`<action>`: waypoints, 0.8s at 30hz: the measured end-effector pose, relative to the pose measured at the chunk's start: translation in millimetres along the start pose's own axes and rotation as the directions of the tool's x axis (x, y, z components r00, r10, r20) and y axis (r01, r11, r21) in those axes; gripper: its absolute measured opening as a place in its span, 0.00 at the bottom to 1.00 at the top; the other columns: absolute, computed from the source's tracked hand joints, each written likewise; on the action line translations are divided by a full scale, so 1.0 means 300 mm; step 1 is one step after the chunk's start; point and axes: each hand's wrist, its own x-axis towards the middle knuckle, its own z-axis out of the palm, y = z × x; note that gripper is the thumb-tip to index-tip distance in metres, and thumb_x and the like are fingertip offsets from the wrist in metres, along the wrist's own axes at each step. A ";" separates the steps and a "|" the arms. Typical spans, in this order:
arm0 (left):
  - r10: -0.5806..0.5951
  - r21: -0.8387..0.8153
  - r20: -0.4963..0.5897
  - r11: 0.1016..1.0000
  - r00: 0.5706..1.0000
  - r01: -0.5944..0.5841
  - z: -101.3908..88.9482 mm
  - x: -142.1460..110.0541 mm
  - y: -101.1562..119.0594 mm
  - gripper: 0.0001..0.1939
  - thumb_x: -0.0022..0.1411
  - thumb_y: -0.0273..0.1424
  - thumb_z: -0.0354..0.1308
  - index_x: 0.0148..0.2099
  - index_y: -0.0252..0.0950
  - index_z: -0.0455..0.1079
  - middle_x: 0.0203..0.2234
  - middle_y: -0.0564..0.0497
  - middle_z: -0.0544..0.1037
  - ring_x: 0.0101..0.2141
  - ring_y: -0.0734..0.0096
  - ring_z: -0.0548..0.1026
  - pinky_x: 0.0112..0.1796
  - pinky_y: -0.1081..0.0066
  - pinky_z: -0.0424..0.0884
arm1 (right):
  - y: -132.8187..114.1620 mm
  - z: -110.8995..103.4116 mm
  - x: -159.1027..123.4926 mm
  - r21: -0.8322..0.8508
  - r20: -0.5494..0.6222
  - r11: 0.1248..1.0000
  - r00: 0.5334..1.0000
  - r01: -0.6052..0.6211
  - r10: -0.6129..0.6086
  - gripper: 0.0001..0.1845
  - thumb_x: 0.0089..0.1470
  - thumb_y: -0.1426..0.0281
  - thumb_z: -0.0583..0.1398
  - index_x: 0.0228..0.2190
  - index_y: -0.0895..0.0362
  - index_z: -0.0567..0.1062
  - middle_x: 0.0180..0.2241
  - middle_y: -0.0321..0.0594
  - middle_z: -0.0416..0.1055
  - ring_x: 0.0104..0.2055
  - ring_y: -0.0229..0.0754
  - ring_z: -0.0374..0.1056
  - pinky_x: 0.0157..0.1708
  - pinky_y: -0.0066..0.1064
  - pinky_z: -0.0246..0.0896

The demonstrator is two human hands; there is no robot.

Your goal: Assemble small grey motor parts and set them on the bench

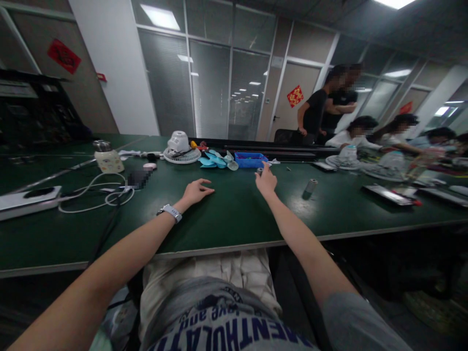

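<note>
My right hand (266, 181) is closed around a small grey metal cylinder (260, 171), mostly hidden by the fingers, in front of a blue plastic bin (250, 160). A similar metal cylinder (311, 185) stands upright on the table to the right of that hand. My left hand (197, 191) hovers over or rests on the green tabletop (226, 214); I cannot tell which. Its fingers are stretched out and apart, with nothing in them. Behind it lie light-blue fan blades (215, 159) and a white fan housing (179, 146).
At left are a patterned bottle (108, 157), a white cable (82, 210) and a white power-bank-like box (31, 202). Dark bars (270, 152) run along the back. On the right lie a phone-like device (387, 194) and more fan parts (387, 168). Several people are farther off.
</note>
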 end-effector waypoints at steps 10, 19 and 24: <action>-0.148 -0.084 -0.162 0.987 0.976 0.136 0.004 0.025 -0.025 0.16 0.63 0.32 0.48 0.51 0.36 0.68 0.39 0.46 0.83 0.38 0.64 0.80 0.40 0.68 0.71 | 0.245 -0.030 0.076 -0.120 0.013 0.898 0.904 -0.424 0.428 0.26 0.59 0.72 0.57 0.57 0.58 0.59 0.52 0.55 0.66 0.55 0.51 0.66 0.51 0.42 0.59; -0.274 -0.118 -0.243 0.961 0.931 0.252 -0.013 0.026 -0.043 0.12 0.53 0.26 0.45 0.32 0.39 0.70 0.24 0.51 0.80 0.30 0.64 0.78 0.33 0.70 0.69 | -0.001 -0.036 -0.010 0.034 -0.137 0.992 0.984 0.120 -0.114 0.27 0.59 0.71 0.56 0.59 0.59 0.61 0.57 0.54 0.63 0.59 0.52 0.59 0.57 0.46 0.54; -0.275 0.008 -0.311 0.956 0.910 0.292 -0.028 0.013 -0.021 0.11 0.51 0.25 0.48 0.29 0.41 0.71 0.31 0.48 0.81 0.36 0.60 0.77 0.36 0.68 0.69 | -0.259 0.058 -0.184 0.345 0.180 0.704 0.693 0.621 -0.698 0.24 0.59 0.63 0.60 0.57 0.51 0.69 0.58 0.45 0.66 0.60 0.47 0.61 0.59 0.44 0.55</action>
